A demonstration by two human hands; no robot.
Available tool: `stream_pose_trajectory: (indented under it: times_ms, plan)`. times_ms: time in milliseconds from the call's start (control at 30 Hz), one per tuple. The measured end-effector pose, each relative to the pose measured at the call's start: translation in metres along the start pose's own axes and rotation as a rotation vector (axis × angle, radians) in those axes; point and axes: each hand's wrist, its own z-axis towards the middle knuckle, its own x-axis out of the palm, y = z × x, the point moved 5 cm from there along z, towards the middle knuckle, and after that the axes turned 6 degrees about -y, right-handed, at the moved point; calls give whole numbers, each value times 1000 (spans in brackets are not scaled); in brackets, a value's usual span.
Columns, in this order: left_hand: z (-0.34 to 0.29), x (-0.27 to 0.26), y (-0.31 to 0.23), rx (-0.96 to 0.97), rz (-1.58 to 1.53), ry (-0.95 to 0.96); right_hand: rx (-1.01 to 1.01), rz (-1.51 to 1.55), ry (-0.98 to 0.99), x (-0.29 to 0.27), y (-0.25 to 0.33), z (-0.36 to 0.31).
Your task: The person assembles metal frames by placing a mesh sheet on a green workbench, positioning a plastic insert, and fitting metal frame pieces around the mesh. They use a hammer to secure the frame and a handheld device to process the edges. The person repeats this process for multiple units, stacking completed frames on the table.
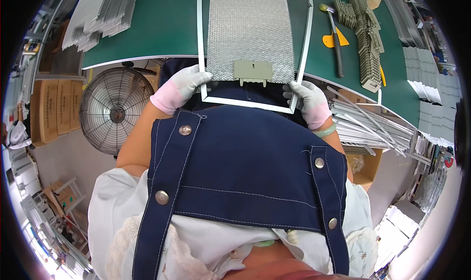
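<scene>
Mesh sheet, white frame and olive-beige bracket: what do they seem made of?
Mesh sheet: likely metal, silvery, with glinting cells. White frame: smooth satin surface; coated metal or plastic, the look leaves it open. Olive-beige bracket: probably moulded plastic, matte and evenly coloured.

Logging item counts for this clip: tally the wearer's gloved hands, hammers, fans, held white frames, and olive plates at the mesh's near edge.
Gloved left hand and right hand: 2
Hammer: 1
Fan: 1
White frame: 1
Olive plate at mesh edge: 1
Total: 6
</scene>
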Motion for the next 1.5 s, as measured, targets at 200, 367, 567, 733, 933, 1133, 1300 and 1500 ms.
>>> stream_pose_trajectory:
  times_ms: [200, 367, 567, 733, 933, 1133, 1300, 1500]
  plan:
    - [-5, 7, -19, 57, 328, 22, -49, -16, 42, 9, -3, 1]
    - [-9, 8, -6, 34, 59, -38, -93, 65, 82, 16, -9, 3]
    - [3, 19, 10, -42, -147, -288, -106, 303, 3, 28, -16, 6]
    - [1, 16, 5, -28, -282, -237, -112, 442, 144, 34, -13, 11]
    - [7, 11, 6, -66, -212, -292, -82, 477, 137, 39, -10, 13]
    - [4, 9, -1, -27, -140, -226, -71, 349, 138, 36, -10, 17]
    - [1, 0, -10, -20, -22, -108, 69, 460, 225, 44, -7, 8]
    - [5, 15, 1, 77, -405, -344, -29, 453, 145, 48, -10, 16]
